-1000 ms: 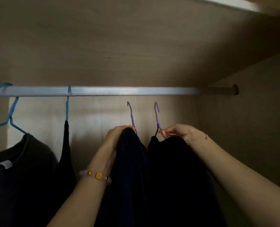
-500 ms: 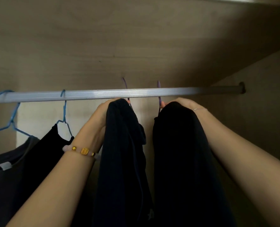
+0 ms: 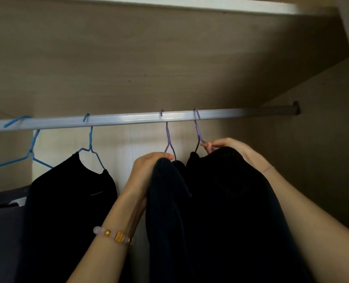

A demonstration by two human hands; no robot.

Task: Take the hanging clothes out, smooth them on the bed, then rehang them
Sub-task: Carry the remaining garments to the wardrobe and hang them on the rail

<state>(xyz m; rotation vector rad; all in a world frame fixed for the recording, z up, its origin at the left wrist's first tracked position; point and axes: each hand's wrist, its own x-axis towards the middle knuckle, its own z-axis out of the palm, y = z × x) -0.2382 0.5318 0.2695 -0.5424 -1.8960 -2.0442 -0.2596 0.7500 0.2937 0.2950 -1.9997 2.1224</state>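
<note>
One rail (image 3: 128,119) carries four hangers: two blue hangers (image 3: 91,137) at nine to ten o'clock, two purple near centre; four garments hang below them. The left purple hanger (image 3: 167,133) bears a dark navy garment (image 3: 169,211), perhaps ribbed, though the light is poor; the left hand (image 3: 149,166) curls round its top. The right hand (image 3: 224,146) pinches the right purple hanger (image 3: 197,127) above a black garment (image 3: 230,201), at three o'clock of the navy one.

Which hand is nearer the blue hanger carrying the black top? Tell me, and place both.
Left. The left hand sits right of the blue hanger, across a gap; the right hand is farther right, pinching the rightmost purple hanger.
</note>
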